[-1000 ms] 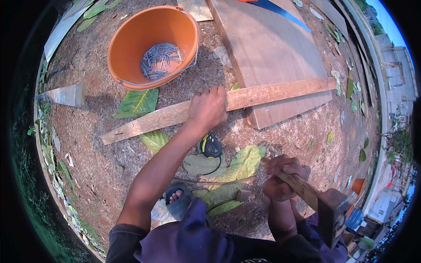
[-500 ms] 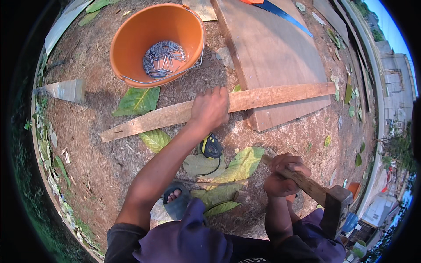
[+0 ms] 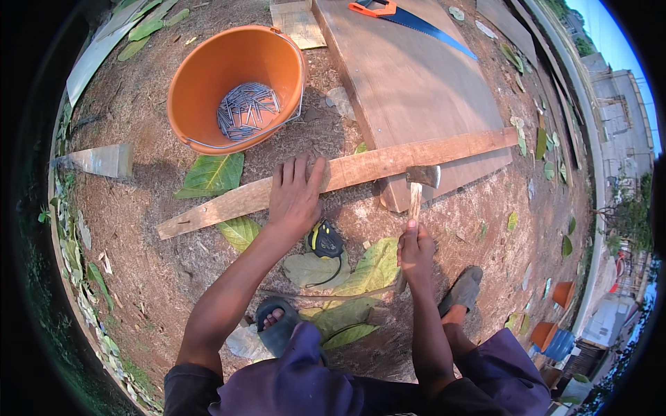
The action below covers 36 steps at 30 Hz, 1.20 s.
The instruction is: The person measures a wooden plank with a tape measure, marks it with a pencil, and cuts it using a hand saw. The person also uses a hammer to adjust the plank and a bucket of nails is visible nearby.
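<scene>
While the left grip (image 3: 295,199) lies flat on the wooden plank (image 3: 378,160), the right grip (image 3: 416,253) has brought the hatchet (image 3: 422,176) up to it. Just changed: the hatchet head was out at 4 o'clock, now swung round to the plank's 6 o'clock edge; touching or just above, can't tell. Left fingers were curled over the plank, now spread, and sit further toward 9 o'clock along it. Judgement: the tool is now in play at the plank, and the left side presses rather than wraps.

Grip state: left, fingers extended and apart, nothing enclosed. Right, closed round the hatchet's wooden handle, head toward 12 o'clock, blade edge toward 3.

Plank crosses mid-view, ends near 9 and 2 o'clock; the 2 o'clock end lies over the plywood slab (image 3: 416,90). What looks like a nail (image 3: 184,222) shows at the 9 o'clock end.

Containers: orange bucket (image 3: 200,87) at 11 o'clock, loose nails (image 3: 247,111) piled on its bottom, count not readable. Further out at 4 o'clock, 2 orange pots (image 3: 563,294) and a blue water jug (image 3: 560,346); contents too small to tell. Handsaw (image 3: 430,31) on slab, 1 o'clock.
</scene>
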Tool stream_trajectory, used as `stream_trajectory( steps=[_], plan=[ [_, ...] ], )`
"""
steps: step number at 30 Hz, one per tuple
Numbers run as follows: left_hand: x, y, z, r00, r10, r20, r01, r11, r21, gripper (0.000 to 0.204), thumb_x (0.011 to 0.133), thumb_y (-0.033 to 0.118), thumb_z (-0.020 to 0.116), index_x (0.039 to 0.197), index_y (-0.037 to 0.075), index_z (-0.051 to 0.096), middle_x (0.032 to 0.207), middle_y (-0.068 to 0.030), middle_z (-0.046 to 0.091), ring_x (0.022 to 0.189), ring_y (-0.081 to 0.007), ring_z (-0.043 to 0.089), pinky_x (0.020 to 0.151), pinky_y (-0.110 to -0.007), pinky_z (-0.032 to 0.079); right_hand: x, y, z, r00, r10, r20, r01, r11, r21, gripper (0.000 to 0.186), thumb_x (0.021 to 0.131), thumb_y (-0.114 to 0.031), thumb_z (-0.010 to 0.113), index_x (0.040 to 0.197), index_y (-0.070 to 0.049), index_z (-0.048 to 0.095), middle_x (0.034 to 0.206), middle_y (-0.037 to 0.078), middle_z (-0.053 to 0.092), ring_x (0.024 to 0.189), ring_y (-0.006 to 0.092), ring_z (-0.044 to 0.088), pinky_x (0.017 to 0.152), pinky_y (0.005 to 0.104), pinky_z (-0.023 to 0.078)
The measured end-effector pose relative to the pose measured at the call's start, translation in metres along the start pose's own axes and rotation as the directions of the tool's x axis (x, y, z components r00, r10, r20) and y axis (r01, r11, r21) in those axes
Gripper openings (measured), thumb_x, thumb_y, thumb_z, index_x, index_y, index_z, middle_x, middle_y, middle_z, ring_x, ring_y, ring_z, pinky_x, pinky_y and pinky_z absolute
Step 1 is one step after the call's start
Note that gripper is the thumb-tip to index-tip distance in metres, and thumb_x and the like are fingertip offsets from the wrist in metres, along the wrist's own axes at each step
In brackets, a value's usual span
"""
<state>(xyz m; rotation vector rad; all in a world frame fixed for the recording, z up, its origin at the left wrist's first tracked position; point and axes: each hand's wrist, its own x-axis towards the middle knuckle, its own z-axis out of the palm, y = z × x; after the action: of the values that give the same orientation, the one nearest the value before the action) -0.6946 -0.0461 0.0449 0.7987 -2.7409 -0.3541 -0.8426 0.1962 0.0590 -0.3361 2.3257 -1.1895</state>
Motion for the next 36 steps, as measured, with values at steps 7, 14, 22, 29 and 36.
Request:
stream_trajectory(
  steps=[7,14,22,29,36],
  plan=[
    [0.013,-0.014,-0.018,0.988,0.007,0.152,0.020,0.984,-0.175,0.065,0.072,0.007,0.073,0.132,0.003,0.051,0.125,-0.0197,0.053,0.122,-0.0396,0.054,0.100,-0.051,0.047,-0.009,-0.014,0.005,0.997,0.077,0.024,-0.081,0.972,0.223,0.040,0.111,-0.033,0.050,0.081,-0.007,0.052,0.062,0.000,0.052,0.049,0.0074,0.048,0.045,0.0265,0.038],
    [0.040,-0.042,-0.041,0.953,0.085,0.292,-0.003,0.962,-0.272,0.057,0.077,0.028,0.074,0.121,-0.006,0.062,0.120,-0.0250,0.063,0.114,-0.0426,0.062,0.097,-0.052,0.050,-0.009,-0.020,0.004,0.996,0.086,0.019,-0.088,0.948,0.306,0.031,0.111,-0.028,0.050,0.091,-0.005,0.055,0.069,0.001,0.056,0.051,0.0074,0.049,0.045,0.0260,0.039],
    [0.050,-0.033,-0.037,0.866,-0.013,0.501,0.234,0.894,-0.381,0.058,0.082,0.036,0.081,0.116,-0.008,0.066,0.103,-0.0281,0.072,0.100,-0.0438,0.070,0.089,-0.050,0.053,-0.012,-0.028,0.004,0.994,0.094,0.047,-0.103,0.960,0.262,0.030,0.111,-0.027,0.050,0.091,-0.005,0.054,0.071,0.001,0.056,0.054,0.0073,0.051,0.048,0.0262,0.041],
    [0.051,-0.030,-0.035,0.903,0.016,0.430,0.192,0.879,-0.437,0.048,0.083,0.032,0.081,0.108,-0.007,0.068,0.102,-0.0287,0.071,0.097,-0.0442,0.069,0.087,-0.051,0.053,-0.013,-0.025,0.005,0.990,0.118,0.082,-0.133,0.970,0.202,0.033,0.111,-0.032,0.050,0.089,-0.006,0.053,0.072,0.000,0.055,0.056,0.0077,0.051,0.050,0.0268,0.041],
    [0.043,-0.030,-0.030,0.922,-0.013,0.386,0.189,0.886,-0.424,0.047,0.082,0.032,0.081,0.107,-0.006,0.069,0.102,-0.0291,0.070,0.096,-0.0454,0.068,0.087,-0.051,0.052,-0.016,-0.028,0.011,0.986,0.131,0.105,-0.150,0.967,0.205,0.034,0.110,-0.032,0.051,0.090,-0.006,0.053,0.073,0.001,0.055,0.055,0.0077,0.051,0.050,0.0269,0.042]
  ],
)
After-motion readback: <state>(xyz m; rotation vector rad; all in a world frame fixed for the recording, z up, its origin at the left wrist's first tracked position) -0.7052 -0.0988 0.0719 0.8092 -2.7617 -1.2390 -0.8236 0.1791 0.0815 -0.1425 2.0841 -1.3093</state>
